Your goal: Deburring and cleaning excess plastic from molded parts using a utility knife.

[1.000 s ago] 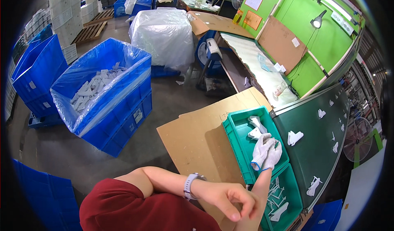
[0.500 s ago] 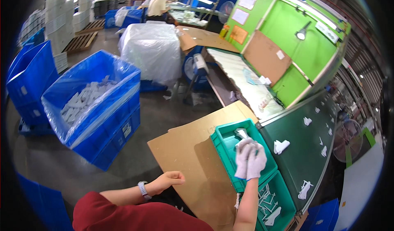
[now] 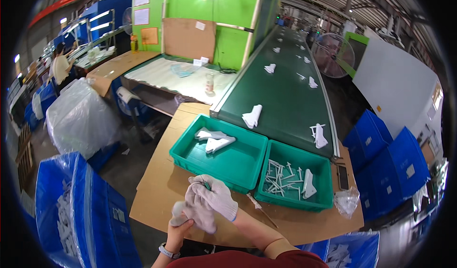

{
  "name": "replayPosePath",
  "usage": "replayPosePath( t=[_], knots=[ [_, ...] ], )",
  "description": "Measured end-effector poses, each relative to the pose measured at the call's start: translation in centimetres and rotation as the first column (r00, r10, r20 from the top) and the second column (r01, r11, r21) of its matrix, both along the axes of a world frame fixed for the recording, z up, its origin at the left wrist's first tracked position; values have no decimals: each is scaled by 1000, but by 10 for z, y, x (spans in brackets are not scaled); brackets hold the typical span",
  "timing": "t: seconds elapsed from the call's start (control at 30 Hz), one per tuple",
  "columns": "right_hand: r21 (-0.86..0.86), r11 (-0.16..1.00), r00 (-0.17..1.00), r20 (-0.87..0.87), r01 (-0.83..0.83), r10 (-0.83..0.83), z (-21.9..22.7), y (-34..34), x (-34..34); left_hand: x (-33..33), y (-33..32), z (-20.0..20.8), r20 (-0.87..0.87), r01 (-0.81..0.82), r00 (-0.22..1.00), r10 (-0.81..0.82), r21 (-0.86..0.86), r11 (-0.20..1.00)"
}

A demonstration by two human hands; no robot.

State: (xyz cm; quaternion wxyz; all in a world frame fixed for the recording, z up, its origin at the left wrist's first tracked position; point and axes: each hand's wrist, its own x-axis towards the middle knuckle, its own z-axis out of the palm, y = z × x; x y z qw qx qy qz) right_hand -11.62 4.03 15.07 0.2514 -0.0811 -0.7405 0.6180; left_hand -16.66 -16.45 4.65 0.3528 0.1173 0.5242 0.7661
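Note:
A loose white knit glove [image 3: 197,210] is stretched between my hands above the cardboard. Bare of any glove, my left hand [image 3: 179,230] pinches its lower edge. My right hand [image 3: 219,197], in a matching glove, grips it from the upper side. A small dark green bit shows by the right fingers; I cannot make out what it is. Just beyond, a green bin [image 3: 223,165] contains white plastic parts [image 3: 219,143]. A second green bin [image 3: 294,203] to its right has several thin white sprue pieces [image 3: 282,176] and one white part [image 3: 309,184].
A green conveyor belt [image 3: 285,96] carries scattered white parts away from me. Cardboard [image 3: 159,172] covers the table. At the right lie a phone [image 3: 342,177] and a crumpled plastic bag [image 3: 346,201]. Blue crates [image 3: 107,211] stand lower left, others [image 3: 395,168] at right.
My view has swung right. My right hand has come back from over the bin toward me, and my left hand, empty before, now holds the loose glove.

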Motion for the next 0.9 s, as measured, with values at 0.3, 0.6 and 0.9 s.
replayPosePath(
  t=[0.3,0.6,0.9],
  knots=[
    [425,904,938,291,50,-190,-32,1,64,-20,7,-18,102,11,995,-14,30,999],
    [180,955,902,406,-235,145,-32,-52,65,-13,5,47,77,90,993,-93,43,995],
    [169,984,891,453,-63,-21,-22,-48,53,19,-19,67,-825,-254,504,-257,-426,868]
  ],
)
